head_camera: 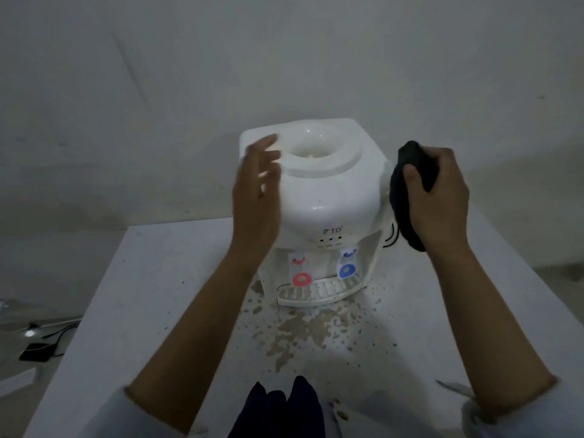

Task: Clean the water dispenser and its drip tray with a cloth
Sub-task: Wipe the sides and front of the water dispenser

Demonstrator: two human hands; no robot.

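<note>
A white table-top water dispenser (328,191) stands on a white table (151,279), with a red tap (301,279) and a blue tap (347,270) on its front. Its slotted drip tray (316,294) sits below the taps. My left hand (256,197) hovers with fingers straight at the dispenser's upper left side, blurred. My right hand (437,197) grips a dark cloth (401,197) against the dispenser's right side.
Brownish stains and splashes (300,330) cover the table in front of the tray. A black cord (392,238) hangs behind the dispenser on the right. Cables and a dark box (34,355) lie on the floor at left. A grey wall stands behind.
</note>
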